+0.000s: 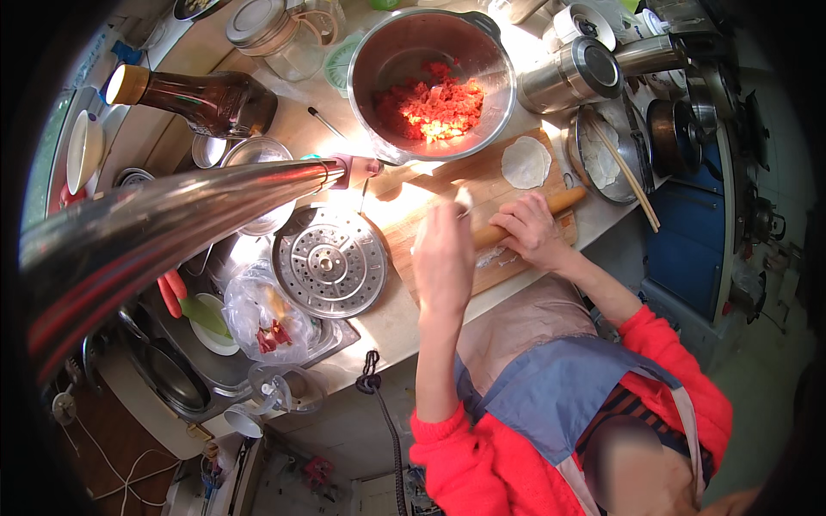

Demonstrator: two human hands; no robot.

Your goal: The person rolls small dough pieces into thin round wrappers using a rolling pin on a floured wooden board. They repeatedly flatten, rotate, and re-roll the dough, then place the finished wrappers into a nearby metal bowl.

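Observation:
My left hand (444, 251), blurred, is raised over the wooden board (439, 187) with a small white piece of dough (464, 197) at its fingertips. My right hand (530, 229) rests on a wooden rolling pin (566, 200), which lies slanted across the board's right part. Beyond the pin lies a thin round dough wrapper (526, 162). White flour (493, 256) dusts the board's near part. Behind the board stands a deep metal pot (433, 39) holding a red, finely chopped mixture (445, 103).
Chopsticks (623, 168) cross a metal bowl (579, 158) with white dough inside, at right. A perforated steamer plate (330, 261) and a plastic bag (258, 303) lie left, near the sink (226, 371). A dark bottle (213, 103) and a glass jar (293, 58) stand farther back.

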